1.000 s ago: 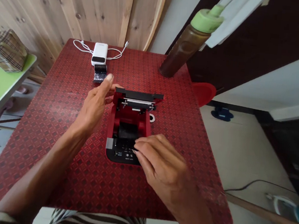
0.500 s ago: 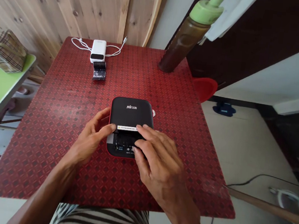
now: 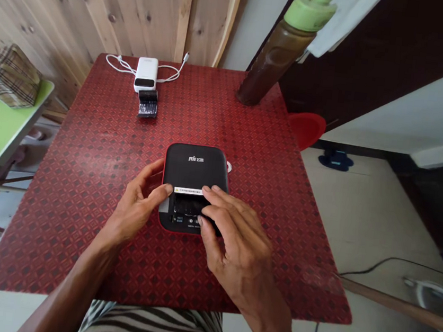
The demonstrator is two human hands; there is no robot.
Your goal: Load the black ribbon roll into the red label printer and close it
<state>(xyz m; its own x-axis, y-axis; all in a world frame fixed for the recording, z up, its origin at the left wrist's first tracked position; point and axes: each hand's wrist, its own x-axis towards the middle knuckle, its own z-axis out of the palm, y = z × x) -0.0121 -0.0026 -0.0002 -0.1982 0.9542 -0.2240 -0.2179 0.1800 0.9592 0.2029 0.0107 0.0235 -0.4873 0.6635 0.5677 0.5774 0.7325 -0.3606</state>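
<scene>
"Seeing anything in the middle of the table [image 3: 83, 182]?"

"A black-and-red thermal printer [image 3: 196, 166], lid down, sitting nearer the front edge than the back. Its front shows a dark slot just below a small white warning label [image 3: 188, 190]."

"And the hands?"

"The left hand [image 3: 134, 207] is at the printer's left edge, thumb on top beside the label, fingers curled around the side. That looks like a hold."

"The right one?"

"The right hand [image 3: 233, 236] lies across the front, its fingers [image 3: 226, 209] spread over the lid and slot, not clenched. Gripping or just pressing? I can't tell."

"What's further back?"

"A white power bank [image 3: 146, 75] with a white cable [image 3: 117, 63] looped out to both sides, and a small black block [image 3: 147, 103] right in front of it. Toward the back right corner stands a brown bottle with a green cap [image 3: 275, 60]."
</scene>
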